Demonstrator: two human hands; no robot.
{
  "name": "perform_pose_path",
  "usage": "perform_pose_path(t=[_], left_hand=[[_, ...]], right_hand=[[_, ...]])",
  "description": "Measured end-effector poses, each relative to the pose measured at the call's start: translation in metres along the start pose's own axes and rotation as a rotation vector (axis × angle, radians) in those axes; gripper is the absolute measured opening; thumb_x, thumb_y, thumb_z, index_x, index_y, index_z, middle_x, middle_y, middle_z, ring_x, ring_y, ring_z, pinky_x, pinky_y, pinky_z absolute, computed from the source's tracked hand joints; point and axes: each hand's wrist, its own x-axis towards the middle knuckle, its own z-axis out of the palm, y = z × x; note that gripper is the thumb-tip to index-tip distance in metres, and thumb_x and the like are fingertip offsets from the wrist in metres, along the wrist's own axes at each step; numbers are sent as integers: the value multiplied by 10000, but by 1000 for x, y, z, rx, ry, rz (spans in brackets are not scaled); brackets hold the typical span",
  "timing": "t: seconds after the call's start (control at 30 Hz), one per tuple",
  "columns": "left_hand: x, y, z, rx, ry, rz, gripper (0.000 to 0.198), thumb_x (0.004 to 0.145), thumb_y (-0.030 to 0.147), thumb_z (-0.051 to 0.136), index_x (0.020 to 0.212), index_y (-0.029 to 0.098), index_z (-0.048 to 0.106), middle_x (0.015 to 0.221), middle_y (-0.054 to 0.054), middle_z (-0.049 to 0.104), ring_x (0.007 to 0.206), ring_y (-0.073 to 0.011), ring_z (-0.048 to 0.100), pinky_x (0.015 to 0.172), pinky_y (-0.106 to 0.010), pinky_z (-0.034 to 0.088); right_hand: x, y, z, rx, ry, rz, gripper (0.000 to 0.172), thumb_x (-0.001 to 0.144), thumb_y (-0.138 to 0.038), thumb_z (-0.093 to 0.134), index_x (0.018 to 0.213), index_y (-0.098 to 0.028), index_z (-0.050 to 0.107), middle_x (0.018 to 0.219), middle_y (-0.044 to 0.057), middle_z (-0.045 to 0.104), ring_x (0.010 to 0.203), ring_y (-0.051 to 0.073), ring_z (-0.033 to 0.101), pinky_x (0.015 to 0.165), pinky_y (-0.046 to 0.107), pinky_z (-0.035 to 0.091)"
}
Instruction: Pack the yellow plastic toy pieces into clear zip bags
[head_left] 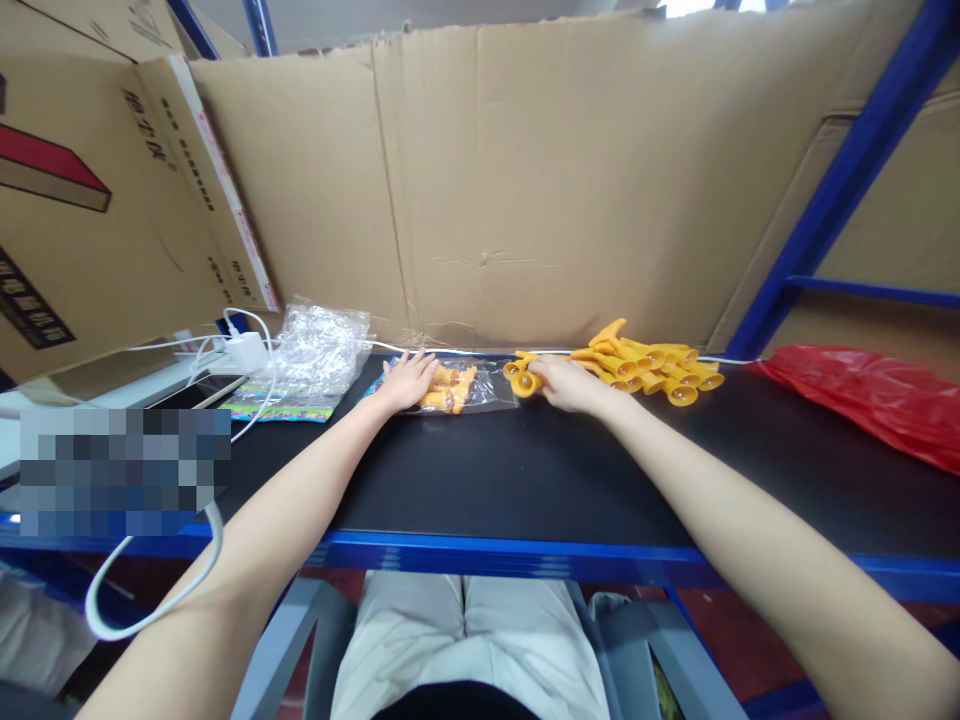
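Note:
My left hand [409,382] lies flat with its fingers spread on the left end of a clear plastic bag [491,388]. Inside that bag are several orange-yellow plastic pieces [448,390]. Just right of the bag's open-looking end, my right hand [559,384] is closed around yellow trumpet-shaped plastic pieces [523,379], whose round flared ends point left and toward me. How many it grips is hidden by the fingers. Behind and to the right of this hand rests a pile of similar yellow trumpet-shaped pieces [656,368].
Clear bags with colourful printed strips [319,350] lie at the left, near a white charger [246,350], a phone [217,390] and loose white cables. A red plastic bag [870,395] sits at the right. Cardboard [562,190] walls the back of the black tabletop [510,480].

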Motion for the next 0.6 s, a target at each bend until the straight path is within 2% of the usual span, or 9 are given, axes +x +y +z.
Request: perform_pose_path(t=[0.1, 0.17, 0.27, 0.4, 0.5, 0.6], left_hand=[[1, -1, 0, -19, -7, 5, 608, 874, 572, 132, 1368, 297, 356, 1492, -22, 200, 1374, -324, 99, 1019, -646, 10], [1, 0, 1, -37, -4, 9, 606, 872, 579, 136, 1358, 303, 369, 1485, -25, 221, 1369, -316, 134, 1028, -630, 3], [-1, 4, 1, -69, -10, 30, 590, 873, 575, 151, 1350, 310, 374, 1475, -33, 248, 1362, -291, 187, 1044, -597, -6], [-4, 13, 2, -116, -41, 58, 587, 877, 566, 168, 1359, 292, 362, 1471, -25, 255, 1359, -280, 201, 1056, -577, 1], [-7, 19, 1, -222, -35, 113, 604, 883, 548, 173, 1363, 240, 371, 1466, -29, 266, 1360, -234, 211, 1103, -453, 74], [-8, 21, -2, -401, 28, 122, 623, 887, 543, 164, 1351, 196, 394, 1455, -41, 288, 1350, -187, 245, 1099, -334, 167]], right_hand=[[1, -4, -8, 51, 110, 52, 293, 834, -159, 383, 1074, -150, 551, 978, 100, 641, 859, 199, 565, 734, 294, 354], [1, -7, -12, 36, 139, 39, 321, 836, -142, 377, 1094, -176, 566, 1001, 90, 646, 914, 204, 560, 787, 315, 329], [-1, -16, -16, -26, 73, -8, 307, 820, -153, 429, 1045, -215, 628, 1059, 85, 641, 1010, 228, 536, 858, 368, 273], [-3, -29, -17, -3, -74, -33, 236, 812, -209, 479, 932, -220, 682, 978, 68, 672, 955, 225, 563, 856, 386, 279], [-2, -33, -17, 66, -74, -18, 216, 792, -248, 519, 913, -227, 697, 893, 41, 688, 883, 207, 581, 831, 356, 317], [0, -30, -19, 169, -32, 22, 235, 764, -289, 562, 941, -236, 706, 842, 19, 690, 799, 179, 586, 748, 292, 366]])
